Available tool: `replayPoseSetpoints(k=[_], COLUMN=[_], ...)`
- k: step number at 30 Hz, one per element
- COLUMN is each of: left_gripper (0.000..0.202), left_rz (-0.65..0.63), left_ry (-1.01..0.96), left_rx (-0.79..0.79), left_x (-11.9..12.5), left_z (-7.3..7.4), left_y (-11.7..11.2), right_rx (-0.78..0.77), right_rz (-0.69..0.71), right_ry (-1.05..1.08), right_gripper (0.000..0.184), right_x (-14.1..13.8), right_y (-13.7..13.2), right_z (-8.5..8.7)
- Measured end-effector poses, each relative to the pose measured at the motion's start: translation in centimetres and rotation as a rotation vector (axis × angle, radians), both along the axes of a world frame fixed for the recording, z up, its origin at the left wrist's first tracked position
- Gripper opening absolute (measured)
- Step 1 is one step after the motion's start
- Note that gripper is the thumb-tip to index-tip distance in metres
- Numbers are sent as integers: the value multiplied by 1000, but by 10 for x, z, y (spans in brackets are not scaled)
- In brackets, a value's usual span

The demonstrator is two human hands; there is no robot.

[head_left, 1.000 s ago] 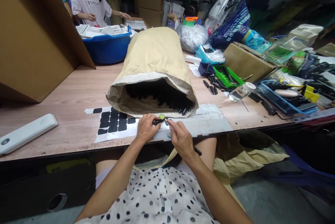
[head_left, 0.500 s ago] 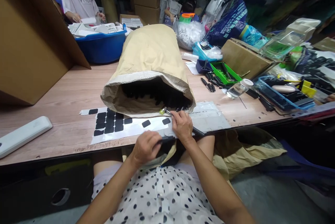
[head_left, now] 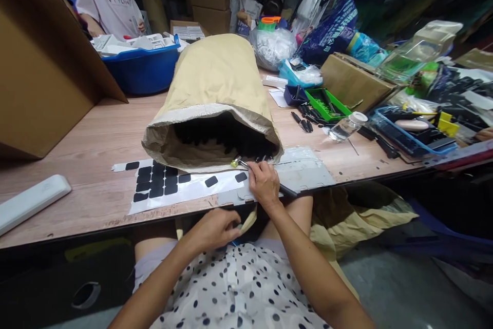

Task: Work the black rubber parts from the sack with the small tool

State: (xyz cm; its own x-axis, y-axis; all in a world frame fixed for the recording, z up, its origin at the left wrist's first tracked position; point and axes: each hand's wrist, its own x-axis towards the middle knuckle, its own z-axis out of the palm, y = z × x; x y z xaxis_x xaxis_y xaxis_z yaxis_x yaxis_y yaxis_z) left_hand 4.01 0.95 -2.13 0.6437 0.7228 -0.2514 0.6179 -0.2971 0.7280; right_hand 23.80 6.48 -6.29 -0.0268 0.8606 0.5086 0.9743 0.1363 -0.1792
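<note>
My right hand (head_left: pixel 264 183) is closed around a small hammer (head_left: pixel 288 191), its black handle sticking out below the palm. The yellowish head and metal shaft of the hammer point toward the mouth of a large paper sack (head_left: pixel 215 70). Dark pieces lie inside that sack, too shadowed to make out. Below the table edge my left hand (head_left: pixel 216 227) hovers over the lap, fingers loosely curved and apart, with nothing visible in it. Near it is the rim of another tan sack (head_left: pixel 250 220). On the table lies a white sheet (head_left: pixel 200 188) with black rounded stickers (head_left: pixel 157 185).
A grey board (head_left: pixel 308 167) lies right of the sheet. At left are a white elongated case (head_left: pixel 34 200), a cardboard box (head_left: pixel 50 72) and a blue basin (head_left: pixel 140 70) of white parts. A green tray (head_left: pixel 327 104) and jar (head_left: pixel 348 126) stand right. Another person (head_left: pixel 110 8) stands behind.
My left hand has dropped below the table edge and opened; the dark piece that was at its fingers is out of sight. My right hand keeps the hammer. The view has shifted slightly.
</note>
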Motion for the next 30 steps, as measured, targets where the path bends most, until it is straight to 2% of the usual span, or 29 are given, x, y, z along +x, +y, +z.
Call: replayPoseSetpoints(k=[2, 3, 5, 6, 8, 11, 13, 15, 18, 20, 22, 25, 28, 30], left_gripper=[19, 19, 17, 19, 23, 24, 24, 23, 20, 16, 11, 10, 13, 16], left_rz=[81, 196, 390, 475, 561, 575, 584, 628, 681, 667, 628, 542, 479, 487], left_ry=[-107, -117, -53, 7, 143, 299, 323, 285, 120, -10, -69, -44, -47, -82], left_rx=[59, 175, 357, 388, 352, 219, 181, 222, 402, 528, 603, 608, 584, 582], left_x=[15, 24, 43, 54, 73, 93, 98, 94, 72, 50, 28, 6, 1, 2], left_z=[22, 30, 40, 43, 47, 49, 51, 52, 49, 43, 32, 8, -14, -23], left_y=[29, 46, 80, 96, 122, 143, 145, 141, 124, 108, 92, 73, 66, 66], right_rx=[1, 2, 6, 8, 12, 13, 12, 11, 11, 7, -3, -17, -23, -35], right_rz=[2, 4, 1, -1, -3, 3, 2, 0, -1, -3, -5, -7, -7, -2], right_ry=[-4, -6, -12, -16, -24, -34, -39, -41, -37, -28, -15, 3, 14, 25], right_gripper=[30, 29, 29, 29, 29, 30, 30, 30, 29, 30, 31, 31, 30, 29], right_x=[-1, -1, -3, -3, -4, -4, -5, -5, -5, -5, -5, -5, -2, 1], right_y=[0, 0, 0, 0, 0, 0, 0, 0, 0, 0, -1, 0, 2, 3], right_z=[1, 1, 2, 2, 3, 3, 3, 3, 4, 4, 3, 1, 0, 2])
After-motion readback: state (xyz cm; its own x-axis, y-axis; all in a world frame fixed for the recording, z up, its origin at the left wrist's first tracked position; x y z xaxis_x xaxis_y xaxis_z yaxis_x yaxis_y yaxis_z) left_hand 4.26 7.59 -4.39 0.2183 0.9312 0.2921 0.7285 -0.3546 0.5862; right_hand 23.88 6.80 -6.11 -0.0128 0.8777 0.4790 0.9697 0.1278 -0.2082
